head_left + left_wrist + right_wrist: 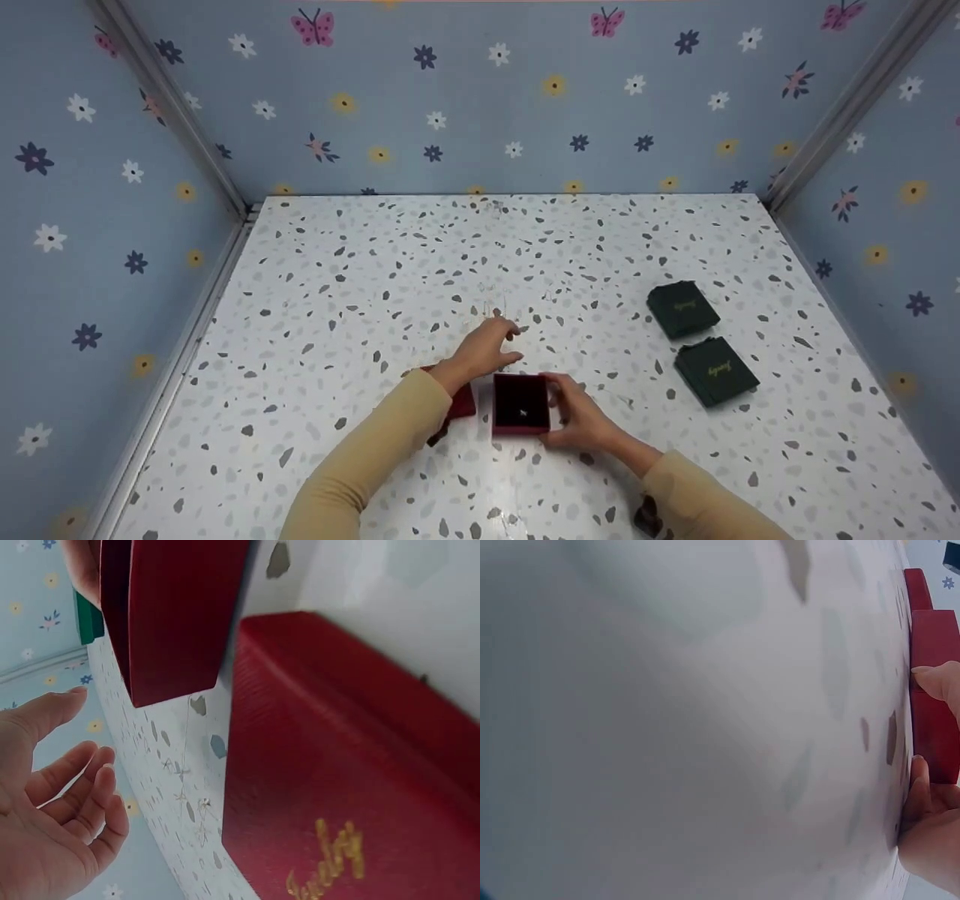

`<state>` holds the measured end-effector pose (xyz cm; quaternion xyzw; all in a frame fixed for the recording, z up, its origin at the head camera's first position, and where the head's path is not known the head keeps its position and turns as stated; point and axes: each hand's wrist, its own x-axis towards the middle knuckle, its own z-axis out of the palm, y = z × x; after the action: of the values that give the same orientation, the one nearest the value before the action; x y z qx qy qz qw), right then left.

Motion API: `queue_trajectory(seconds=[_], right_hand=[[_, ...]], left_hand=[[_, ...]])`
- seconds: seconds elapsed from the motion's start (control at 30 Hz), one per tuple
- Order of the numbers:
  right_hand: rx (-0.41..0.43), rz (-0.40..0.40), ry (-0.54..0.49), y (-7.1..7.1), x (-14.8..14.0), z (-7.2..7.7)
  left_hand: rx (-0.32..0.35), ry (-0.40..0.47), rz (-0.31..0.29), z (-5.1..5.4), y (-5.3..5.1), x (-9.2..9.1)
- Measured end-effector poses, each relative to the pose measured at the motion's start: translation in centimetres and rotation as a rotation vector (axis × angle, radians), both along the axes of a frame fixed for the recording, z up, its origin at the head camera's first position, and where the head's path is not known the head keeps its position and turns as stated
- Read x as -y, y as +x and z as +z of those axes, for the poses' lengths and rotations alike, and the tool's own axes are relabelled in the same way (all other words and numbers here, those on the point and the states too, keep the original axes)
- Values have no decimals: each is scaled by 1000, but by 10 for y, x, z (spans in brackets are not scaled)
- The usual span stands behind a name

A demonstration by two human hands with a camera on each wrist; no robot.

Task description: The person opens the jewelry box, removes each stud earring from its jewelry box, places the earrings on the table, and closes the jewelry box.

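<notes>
A red jewelry box [520, 431] stands open-topped on the table, its dark inside holding a small shiny piece [523, 412]. My right hand [589, 420] grips its right side, thumb at the near corner and fingers at the far one. My left hand [486, 349] hovers beyond the box, fingers loosely bent and holding nothing. Fine thin jewelry [487, 306] lies just past its fingertips, with star-like bits [180, 772] in the left wrist view. Partly hidden under the left forearm is a red lid [463, 405]; its gold lettering [326, 862] shows in the left wrist view.
Two dark green boxes with gold lettering, a farther one [682, 309] and a nearer one [718, 371], lie at the right. Flowered blue panels [480, 97] wall the speckled white table [360, 255] at the back and both sides.
</notes>
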<state>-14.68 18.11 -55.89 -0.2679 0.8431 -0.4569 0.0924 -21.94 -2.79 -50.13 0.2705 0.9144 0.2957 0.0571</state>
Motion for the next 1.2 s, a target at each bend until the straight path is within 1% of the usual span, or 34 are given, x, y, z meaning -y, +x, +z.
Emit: queue_trajectory(seconds=[0.03, 0.13, 0.33, 0.37, 0.43, 0.5, 0.67, 0.73, 0.8, 0.87, 1.03, 1.1, 1.2], right_hand=[[0, -2, 8, -1, -1, -4], [-6, -3, 11, 0, 0, -1], [-3, 23, -65, 10, 7, 26], [0, 24, -70, 11, 7, 30], [-8, 24, -72, 11, 8, 31], [-25, 21, -66, 9, 6, 24], [-57, 8, -23, 1, 0, -2], [-59, 10, -23, 0, -2, -7], [-59, 14, -26, -1, -2, -7], [-68, 19, -28, 1, -1, -3], [-69, 36, -70, 9, 5, 21], [-55, 38, -78, 11, 7, 30], [-38, 35, -74, 12, 7, 32]], left_hand=[[-5, 4, 2, -1, 2, 0], [-34, 35, 8, -3, 9, 1], [-75, 99, 18, -5, 23, 2], [-76, 103, 18, -5, 25, 2], [-67, 109, 15, -6, 30, 2], [-57, 116, 10, -6, 34, 2], [-27, 119, 4, -10, 45, 2], [-16, 116, 5, -13, 48, 2], [-13, 112, 1, -16, 51, 2], [-14, 112, -3, -19, 54, 2], [-36, 109, -19, -25, 58, 2], [-41, 105, -21, -27, 60, 2], [-40, 105, -25, -29, 63, 2]])
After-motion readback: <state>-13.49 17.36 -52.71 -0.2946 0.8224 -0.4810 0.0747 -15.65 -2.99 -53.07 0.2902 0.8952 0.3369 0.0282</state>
